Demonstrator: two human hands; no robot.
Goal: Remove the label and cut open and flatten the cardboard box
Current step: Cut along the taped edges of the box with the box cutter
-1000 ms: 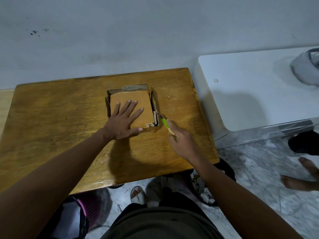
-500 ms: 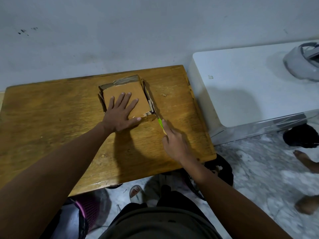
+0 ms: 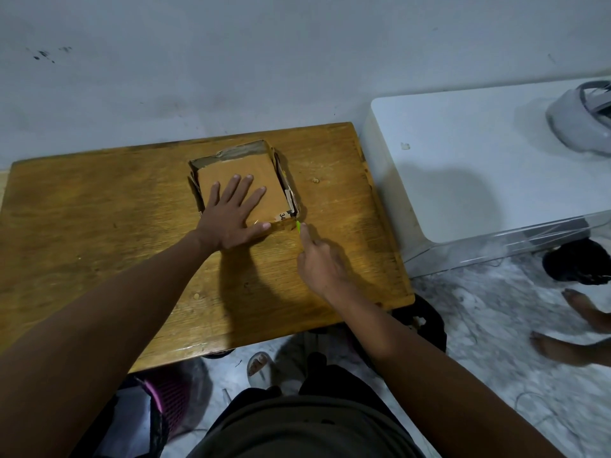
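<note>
Where palm presses, box (image 3: pixel 238 166) beneath.

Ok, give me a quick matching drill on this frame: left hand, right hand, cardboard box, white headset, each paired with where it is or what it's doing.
Things:
1. left hand
2. right hand
3. cardboard box
4. white headset

States or places:
A. grips a green-handled cutter at the box's near right corner
B. lies on the white unit to the right of the table
C. pressed flat, fingers spread, on brown cardboard
D. sits on the wooden table, walls standing along its far and right sides

Pairs: 1-C, 2-A, 3-D, 4-B
</note>
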